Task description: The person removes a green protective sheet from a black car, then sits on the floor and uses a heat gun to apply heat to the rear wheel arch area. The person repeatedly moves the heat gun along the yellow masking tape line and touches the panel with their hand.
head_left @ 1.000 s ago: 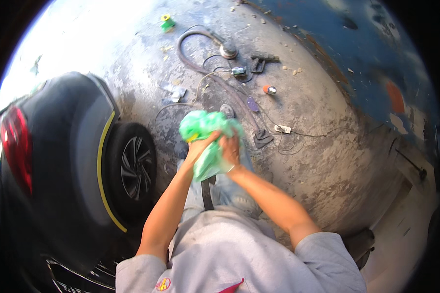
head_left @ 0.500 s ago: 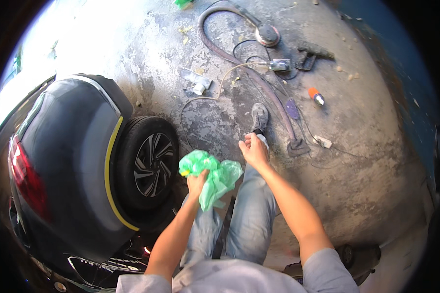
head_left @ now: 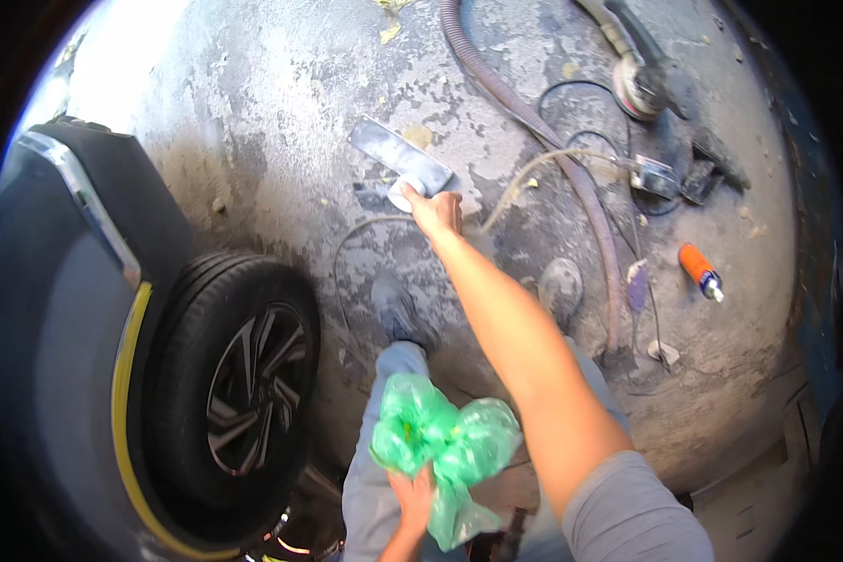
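My left hand [head_left: 412,496] is closed on a crumpled, translucent green plastic bag [head_left: 417,421], which bulges out above my legs. My right arm stretches forward and low over the floor. At its end my right hand [head_left: 437,214] has its thumb apart from the curled fingers, the thumb at a white round object [head_left: 401,195]. This object lies against the near end of a long flat grey board [head_left: 384,148]. Whether the right fingers touch the board is hard to see, and no grip shows. A small dark piece [head_left: 371,196] lies beside the white object.
At left stands a dark car with a wheel [head_left: 262,384] and yellow tape [head_left: 122,403] along its arch. A ribbed hose [head_left: 585,187] and thin cables cross the floor. Farther right are a round sander [head_left: 639,89], a grey metal tool [head_left: 656,176] and an orange bottle [head_left: 698,267].
My right hand has gone forward and down to the white object. My body has moved forward and bent toward the floor. My left hand keeps the green bag, now lower in view.
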Available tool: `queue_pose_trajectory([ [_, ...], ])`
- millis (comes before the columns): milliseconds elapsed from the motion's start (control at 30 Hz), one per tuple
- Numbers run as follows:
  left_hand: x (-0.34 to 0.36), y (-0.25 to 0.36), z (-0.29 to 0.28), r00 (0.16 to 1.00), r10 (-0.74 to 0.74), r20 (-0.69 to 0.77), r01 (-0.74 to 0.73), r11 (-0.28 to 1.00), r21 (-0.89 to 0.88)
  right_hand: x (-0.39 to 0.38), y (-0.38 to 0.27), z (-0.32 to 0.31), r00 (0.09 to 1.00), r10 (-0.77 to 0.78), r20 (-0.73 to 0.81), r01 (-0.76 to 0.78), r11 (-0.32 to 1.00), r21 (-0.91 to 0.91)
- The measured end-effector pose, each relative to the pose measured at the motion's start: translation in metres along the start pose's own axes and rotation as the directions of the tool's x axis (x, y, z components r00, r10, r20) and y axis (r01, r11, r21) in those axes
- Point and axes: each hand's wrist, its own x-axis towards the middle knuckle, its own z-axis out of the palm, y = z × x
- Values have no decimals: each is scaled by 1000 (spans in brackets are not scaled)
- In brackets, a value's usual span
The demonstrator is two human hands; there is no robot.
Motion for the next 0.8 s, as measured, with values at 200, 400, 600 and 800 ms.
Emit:
queue_pose_trajectory([
  [200, 59, -36, -33, 995, -58, -78, 50, 994, -97, 33, 0, 54, 988, -88, -130, 116, 966, 230],
  [400, 77, -30, -50, 988, -138, 74, 154, 941, -302, -44, 82, -104, 779, -490, -392, 587, 789, 181],
  [600, 79, -10, -43, 984, -34, 176, 69, 978, -196, -78, 202, -370, 214, -274, -938, 359, 915, -185],
  [800, 64, 17, 9, 977, 36, 209, -11, 993, -117, -54, 287, -509, 358, -184, -916, 96, 983, -160],
])
